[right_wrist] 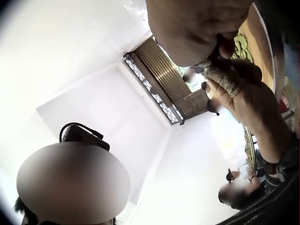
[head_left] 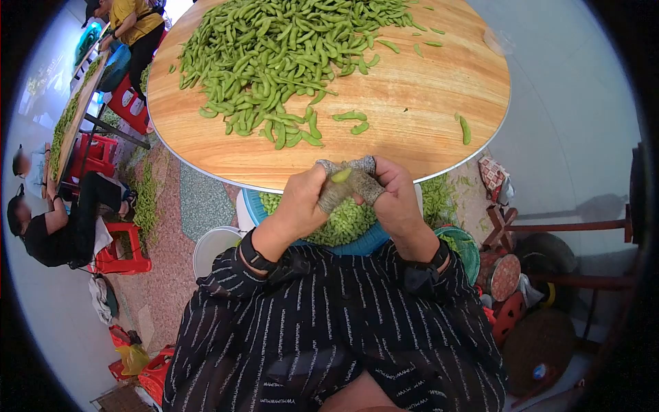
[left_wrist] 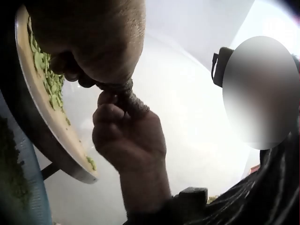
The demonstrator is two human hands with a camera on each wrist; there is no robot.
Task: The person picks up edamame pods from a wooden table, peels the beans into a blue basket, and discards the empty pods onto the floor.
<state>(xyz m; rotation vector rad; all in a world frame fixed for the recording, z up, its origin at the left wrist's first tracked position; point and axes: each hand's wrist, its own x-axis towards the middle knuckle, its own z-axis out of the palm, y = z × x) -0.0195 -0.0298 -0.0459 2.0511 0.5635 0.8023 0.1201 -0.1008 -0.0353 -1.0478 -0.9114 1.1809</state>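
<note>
With curled fingers of the left hand [head_left: 307,196] and right hand [head_left: 398,193] holding one green pod [head_left: 341,176] between them, squeezing seems best aimed toward six o'clock, so the beans [head_left: 347,228] land inside the blue basin [head_left: 255,206].

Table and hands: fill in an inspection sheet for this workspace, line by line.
Surface: round wooden table with a pale rim.
Things in work: pile of green pods toward the table's far side; shelled beans in a blue tub below its near edge.
Clutter: a few loose pods apart from the pile; floor pods at left.
Hands: left hand and right hand, both with finger wraps, hold one pod between them.
Cables: black cord on the headgear, right wrist view.
Surroundings: white bucket, green container, red stools, seated people.
</note>
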